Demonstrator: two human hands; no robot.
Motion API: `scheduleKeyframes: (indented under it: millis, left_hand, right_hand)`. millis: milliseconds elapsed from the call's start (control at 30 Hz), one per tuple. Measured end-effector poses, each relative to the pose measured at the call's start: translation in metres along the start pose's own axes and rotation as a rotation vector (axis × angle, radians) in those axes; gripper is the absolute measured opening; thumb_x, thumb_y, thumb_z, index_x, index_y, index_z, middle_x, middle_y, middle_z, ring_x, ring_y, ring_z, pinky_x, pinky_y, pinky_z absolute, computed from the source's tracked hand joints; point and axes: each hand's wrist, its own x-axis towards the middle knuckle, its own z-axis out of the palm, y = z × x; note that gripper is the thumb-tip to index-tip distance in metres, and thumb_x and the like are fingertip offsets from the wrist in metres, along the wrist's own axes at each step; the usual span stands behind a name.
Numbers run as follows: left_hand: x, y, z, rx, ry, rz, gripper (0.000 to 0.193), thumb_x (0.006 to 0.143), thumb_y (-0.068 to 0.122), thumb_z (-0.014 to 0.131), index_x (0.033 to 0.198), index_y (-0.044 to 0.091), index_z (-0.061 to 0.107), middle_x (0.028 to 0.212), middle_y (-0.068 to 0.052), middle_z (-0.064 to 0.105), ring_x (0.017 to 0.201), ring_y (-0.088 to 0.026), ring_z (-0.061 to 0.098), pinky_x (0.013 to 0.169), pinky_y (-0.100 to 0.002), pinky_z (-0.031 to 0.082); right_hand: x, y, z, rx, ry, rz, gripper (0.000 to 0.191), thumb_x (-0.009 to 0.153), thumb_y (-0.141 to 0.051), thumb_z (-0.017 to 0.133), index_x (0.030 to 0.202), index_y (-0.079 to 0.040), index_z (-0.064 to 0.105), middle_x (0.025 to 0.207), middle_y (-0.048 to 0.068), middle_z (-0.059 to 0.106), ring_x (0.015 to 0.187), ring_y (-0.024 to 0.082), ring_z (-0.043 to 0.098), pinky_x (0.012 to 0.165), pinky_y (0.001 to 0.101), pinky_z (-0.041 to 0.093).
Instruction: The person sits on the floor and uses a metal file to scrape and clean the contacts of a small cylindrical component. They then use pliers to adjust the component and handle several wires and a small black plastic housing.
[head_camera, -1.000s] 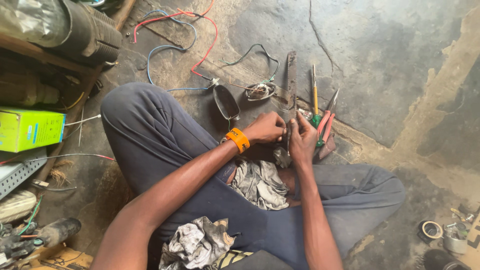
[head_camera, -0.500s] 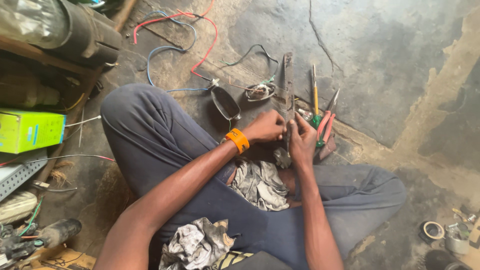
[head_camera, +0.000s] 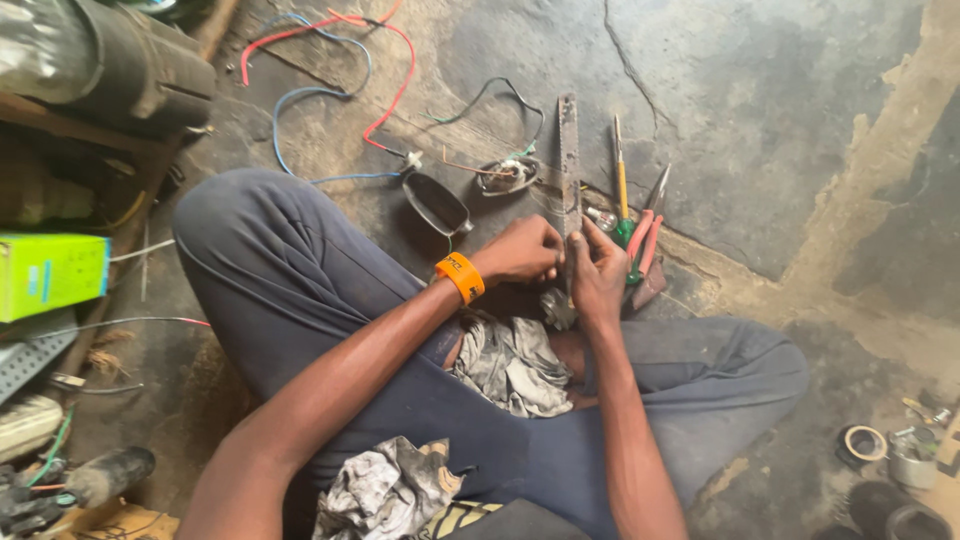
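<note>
Between two hands (head_camera: 560, 262) sits one metal part (head_camera: 556, 306); two rags (head_camera: 510, 362) below.

Left hand (head_camera: 522, 250) shifted slightly toward right hand (head_camera: 598, 270); small metal part (head_camera: 556, 307) possibly lower.

A single camera sits on the person's head and looks steeply down over the forearms and crossed legs to the concrete floor (head_camera: 760, 120). It is close: the left hand (head_camera: 520, 250) and right hand (head_camera: 598, 272) meet near the middle of the frame, with the arms entering from the bottom edge. The top of the frame faces away from the body. No second view shares the scene.
</note>
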Motion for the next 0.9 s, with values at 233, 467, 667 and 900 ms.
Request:
scheduleKeyframes:
  millis: [233,467,667,900]
  left_hand:
    - [-0.001,0.002,-0.005,-0.019,0.029,-0.001,0.024,0.090,0.016,0.063,0.078,-0.001,0.074,0.068,-0.006,0.073,0.056,-0.010,0.066,0.050,-0.028,0.052]
    - [0.000,0.004,-0.002,-0.016,0.005,-0.075,0.021,0.089,0.012,0.059,0.079,0.001,0.074,0.067,-0.006,0.073,0.053,-0.011,0.065,0.048,-0.027,0.052]
    - [0.002,0.001,-0.006,-0.104,-0.001,-0.028,0.019,0.088,0.008,0.059,0.079,-0.002,0.073,0.069,-0.007,0.074,0.056,-0.010,0.069,0.049,-0.028,0.054]
    - [-0.001,0.001,0.001,-0.069,-0.116,-0.045,0.019,0.089,0.011,0.062,0.085,-0.004,0.073,0.071,-0.007,0.073,0.057,-0.010,0.066,0.052,-0.026,0.055]
  right_hand:
    - [-0.004,0.001,0.001,0.064,-0.032,0.075,0.039,0.103,-0.011,0.060,0.137,0.005,0.063,0.088,0.002,0.068,0.070,0.005,0.058,0.061,0.0215,0.048]
    - [0.001,0.011,-0.006,-0.060,0.008,-0.047,0.036,0.104,-0.010,0.063,0.134,0.010,0.062,0.106,0.003,0.073,0.088,0.004,0.061,0.076,0.0212,0.052]
    - [-0.003,0.014,-0.008,-0.118,-0.009,0.018,0.038,0.102,-0.012,0.065,0.135,0.007,0.064,0.095,0.007,0.073,0.079,0.006,0.060,0.068,0.0226,0.051]
    - [0.009,-0.025,-0.017,0.174,0.037,0.073,0.029,0.104,-0.014,0.054,0.131,-0.003,0.055,0.104,0.004,0.071,0.081,0.013,0.074,0.064,0.0262,0.063]
